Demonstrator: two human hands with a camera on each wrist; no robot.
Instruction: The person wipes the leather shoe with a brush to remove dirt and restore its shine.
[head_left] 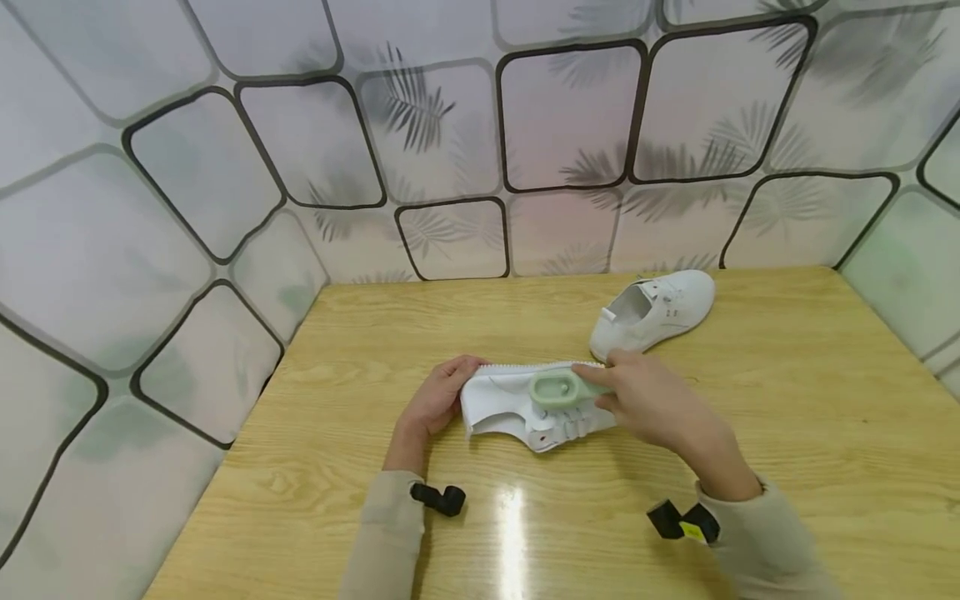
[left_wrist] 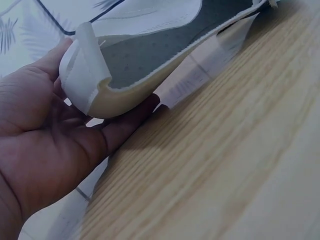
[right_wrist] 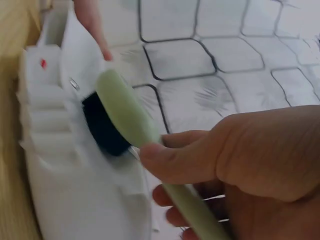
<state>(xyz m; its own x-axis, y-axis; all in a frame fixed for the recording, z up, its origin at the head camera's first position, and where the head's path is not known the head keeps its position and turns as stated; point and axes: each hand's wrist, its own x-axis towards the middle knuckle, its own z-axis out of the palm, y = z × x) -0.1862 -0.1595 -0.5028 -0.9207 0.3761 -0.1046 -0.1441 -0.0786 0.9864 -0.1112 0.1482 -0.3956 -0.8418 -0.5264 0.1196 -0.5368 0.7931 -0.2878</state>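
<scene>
A white lace-up shoe (head_left: 491,396) is tipped on its side over the yellow wooden surface (head_left: 337,400), near the middle, with its opening turned toward the person. It is grey inside and has white laces and a tiny red mark. Another white shoe (head_left: 686,298) sits just behind it, to the right. A light green brush (head_left: 553,390) with dark bristles is against the shoe's side, by the laces. The left hand (head_left: 438,396) curls around the heel. The right hand (head_left: 660,400) has its thumb and fingers closed around the brush's handle.

no legible text, red mark (right_wrist: 43,63) on shoe (right_wrist: 80,200) unreadable
</scene>
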